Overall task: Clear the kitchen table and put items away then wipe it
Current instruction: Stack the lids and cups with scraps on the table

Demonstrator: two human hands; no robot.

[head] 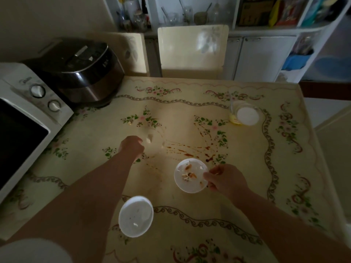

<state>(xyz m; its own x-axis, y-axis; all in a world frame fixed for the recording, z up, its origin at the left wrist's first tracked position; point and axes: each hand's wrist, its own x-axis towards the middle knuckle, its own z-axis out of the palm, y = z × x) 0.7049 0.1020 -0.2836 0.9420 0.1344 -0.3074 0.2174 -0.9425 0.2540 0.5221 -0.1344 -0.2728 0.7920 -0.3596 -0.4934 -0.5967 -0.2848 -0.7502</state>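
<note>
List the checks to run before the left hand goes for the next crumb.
1. Right hand grips the scrap plate at its rim: ok.
2. Scrap plate has bare room for more scraps: ok.
3. Left hand free to pinch: cannot tell, its fingers curl out of sight.
4. Pale crumbs lie just beyond the left hand's knuckles: ok.
5. Table ready for wiping: not ok, second plate and lidded cup remain.
6. Sauce smears wiped: not ok.
</note>
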